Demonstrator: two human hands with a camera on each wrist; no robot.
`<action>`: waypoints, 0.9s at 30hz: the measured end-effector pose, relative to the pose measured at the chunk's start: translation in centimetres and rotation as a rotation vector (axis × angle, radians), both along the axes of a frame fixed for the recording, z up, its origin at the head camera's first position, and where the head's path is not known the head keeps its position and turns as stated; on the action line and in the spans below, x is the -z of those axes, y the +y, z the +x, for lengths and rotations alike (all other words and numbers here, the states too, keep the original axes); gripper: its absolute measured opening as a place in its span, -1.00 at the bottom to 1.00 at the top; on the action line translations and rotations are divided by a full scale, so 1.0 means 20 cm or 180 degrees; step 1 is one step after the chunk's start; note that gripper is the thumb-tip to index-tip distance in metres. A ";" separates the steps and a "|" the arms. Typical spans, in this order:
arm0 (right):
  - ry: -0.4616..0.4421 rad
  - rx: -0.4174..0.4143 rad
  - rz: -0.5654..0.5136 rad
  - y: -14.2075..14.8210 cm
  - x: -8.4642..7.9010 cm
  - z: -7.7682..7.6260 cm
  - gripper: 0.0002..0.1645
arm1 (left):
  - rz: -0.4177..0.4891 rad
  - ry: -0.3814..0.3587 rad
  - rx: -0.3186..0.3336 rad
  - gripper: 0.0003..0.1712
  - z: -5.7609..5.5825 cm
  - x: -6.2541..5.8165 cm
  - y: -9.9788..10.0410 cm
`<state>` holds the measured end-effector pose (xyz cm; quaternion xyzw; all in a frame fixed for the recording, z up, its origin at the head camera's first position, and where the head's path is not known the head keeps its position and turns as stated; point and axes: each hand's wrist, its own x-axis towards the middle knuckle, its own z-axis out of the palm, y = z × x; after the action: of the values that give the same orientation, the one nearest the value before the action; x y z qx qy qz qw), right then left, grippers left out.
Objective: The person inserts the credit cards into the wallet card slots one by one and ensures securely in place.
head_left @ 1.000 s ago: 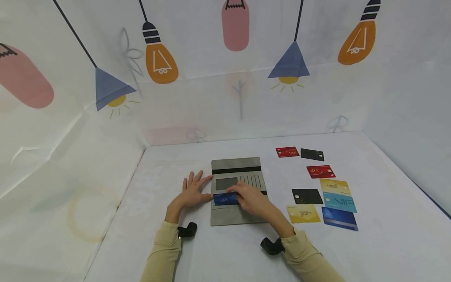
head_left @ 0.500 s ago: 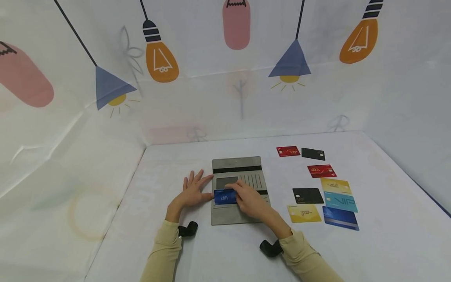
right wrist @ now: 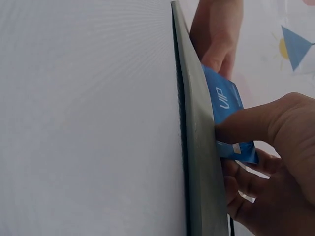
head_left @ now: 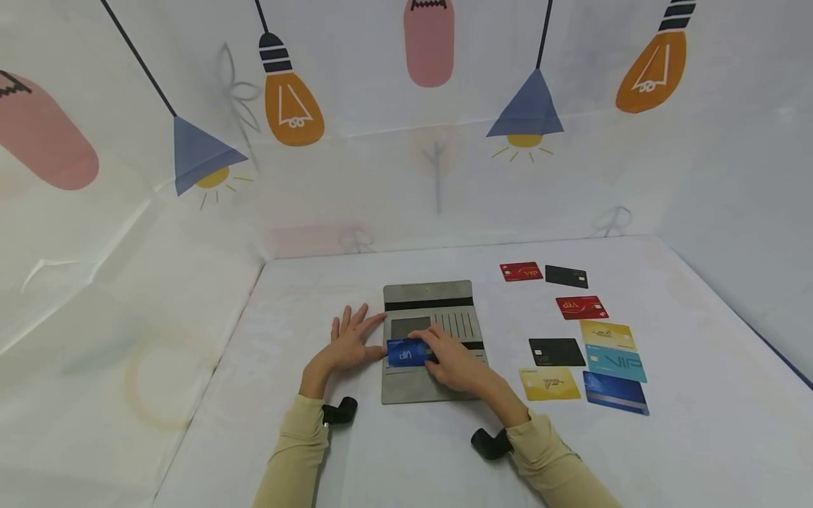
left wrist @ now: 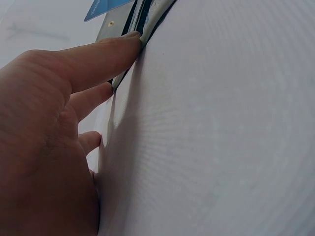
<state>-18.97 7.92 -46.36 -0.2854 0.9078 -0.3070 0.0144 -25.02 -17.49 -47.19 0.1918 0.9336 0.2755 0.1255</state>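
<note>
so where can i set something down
Bare: between the sleeves, nearside of the grey wallet; beyond the left hand; right of the loose cards. Crowded: among those cards, and the wallet where the right hand holds a blue VIP card.

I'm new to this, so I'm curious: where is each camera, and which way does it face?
Head: on the person's head, facing forward and down at the grey card holder and loose cards; left hand, right hand and sleeves show.
Left wrist: on that wrist, facing along the left hand to the holder's edge; only that hand shows.
Right wrist: on that wrist, facing the blue card the right hand pinches; both hands show.
Shared by head and right wrist: the blue card.
</note>
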 end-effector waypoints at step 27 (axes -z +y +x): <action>-0.0527 0.0063 0.0065 -0.02 -0.02 0.02 0.03 | -0.0012 0.0003 0.0002 -0.12 0.00 -0.01 0.00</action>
<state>-18.65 7.54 -46.03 -0.2498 0.9094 -0.3204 0.0892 -25.04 -17.45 -47.04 0.1920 0.9341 0.2736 0.1255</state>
